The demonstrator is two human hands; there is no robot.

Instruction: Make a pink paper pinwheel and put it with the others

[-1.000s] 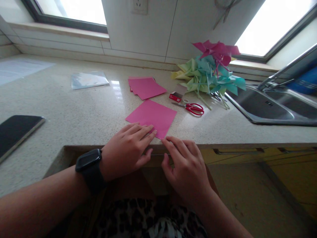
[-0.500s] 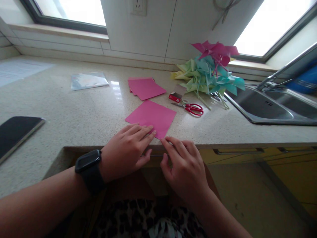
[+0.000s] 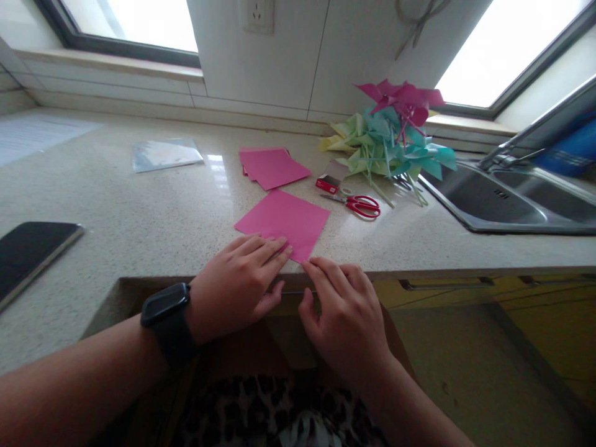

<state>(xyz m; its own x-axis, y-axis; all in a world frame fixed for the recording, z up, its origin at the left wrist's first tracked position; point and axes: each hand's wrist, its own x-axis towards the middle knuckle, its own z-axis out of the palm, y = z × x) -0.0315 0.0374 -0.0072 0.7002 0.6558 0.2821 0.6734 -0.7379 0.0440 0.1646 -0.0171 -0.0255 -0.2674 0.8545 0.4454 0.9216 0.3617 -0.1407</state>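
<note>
Scissors (image 3: 359,204) lie beyond pink paper (image 3: 284,221), near pinwheels (image 3: 391,133).

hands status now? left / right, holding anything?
Left hand: open, flat, fingers pressing pink paper sheet.
Right hand: open, fingertips at the sheet's near corner, holding nothing.

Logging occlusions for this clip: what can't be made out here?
Head view only:
- Near corner of the pink sheet: covered by the left hand.
- Small red box: print too small.
- Phone: cut by the left edge.
- Sink: cut by the right edge.
</note>
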